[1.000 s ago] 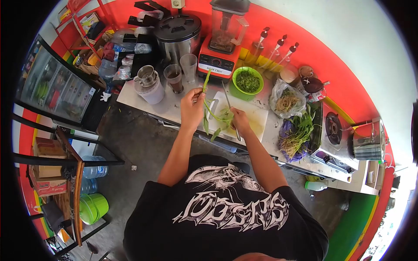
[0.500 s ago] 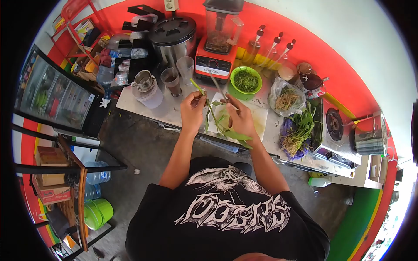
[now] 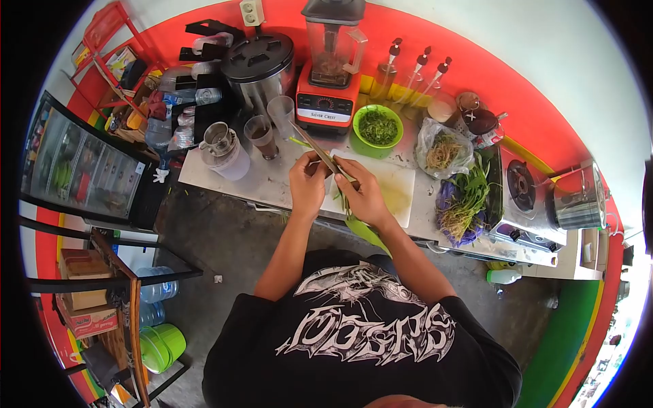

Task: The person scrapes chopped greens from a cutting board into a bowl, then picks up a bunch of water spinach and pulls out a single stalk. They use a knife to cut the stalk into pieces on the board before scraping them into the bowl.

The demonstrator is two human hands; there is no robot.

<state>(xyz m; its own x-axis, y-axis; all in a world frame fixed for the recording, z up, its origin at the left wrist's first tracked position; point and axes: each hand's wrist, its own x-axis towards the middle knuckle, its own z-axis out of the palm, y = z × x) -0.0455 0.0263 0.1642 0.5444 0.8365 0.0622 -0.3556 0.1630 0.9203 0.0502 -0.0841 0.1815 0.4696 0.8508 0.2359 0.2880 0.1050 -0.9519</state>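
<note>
My left hand (image 3: 309, 182) is closed on the stem of a leafy green (image 3: 367, 234), held up over the counter's front edge. The stem's pale end sticks out above my fingers, and the long leaves hang down below my right hand (image 3: 362, 190). My right hand grips a knife (image 3: 315, 147), its blade pointing up and to the left across the stem near my left fingers. Just behind the hands lies a white cutting board (image 3: 398, 194) with green stains. Beyond it, a green bowl (image 3: 378, 129) holds chopped greens.
A blender (image 3: 328, 95) stands at the back, with plastic cups (image 3: 262, 136) and a strainer on a tub (image 3: 228, 156) to its left. On the right are a bag of roots (image 3: 443, 153), a bundle of uncut greens (image 3: 468, 204) and a gas stove (image 3: 524, 194).
My hands have come closer together. The knife has swung down toward the stem, and the leaves have shifted from spread out to hanging below my right hand. The view has turned slightly.
</note>
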